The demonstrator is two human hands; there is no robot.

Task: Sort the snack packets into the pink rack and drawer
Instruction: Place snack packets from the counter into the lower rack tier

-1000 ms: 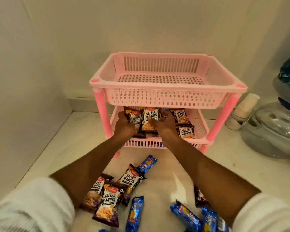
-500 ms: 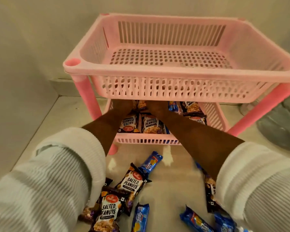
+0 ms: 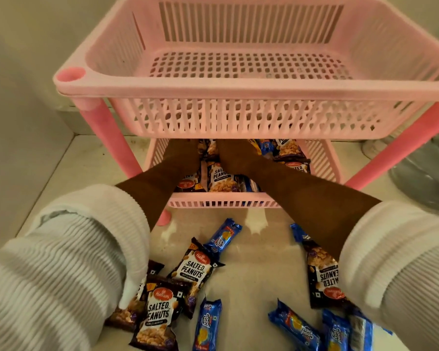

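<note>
A pink two-tier rack (image 3: 238, 89) stands against the wall; its top basket holds nothing. Both my forearms reach under it into the lower basket (image 3: 221, 200), which holds several salted-peanut packets (image 3: 221, 178) and a blue biscuit packet (image 3: 265, 148). My left hand (image 3: 181, 153) and my right hand (image 3: 230, 154) are mostly hidden under the top basket, so their fingers are out of sight. Loose on the floor in front lie dark salted-peanut packets (image 3: 194, 268) and blue biscuit packets (image 3: 223, 236).
A wall runs close along the left side. At the right edge stands a grey, glassy container (image 3: 426, 173). More packets lie at the bottom, a peanut packet (image 3: 323, 277) on the right and blue biscuit packets (image 3: 295, 326) near my right sleeve.
The view has moved closer and lower toward the rack. Both hands have pushed deeper into the lower basket, under the top basket, where packets held a second ago now lie.
</note>
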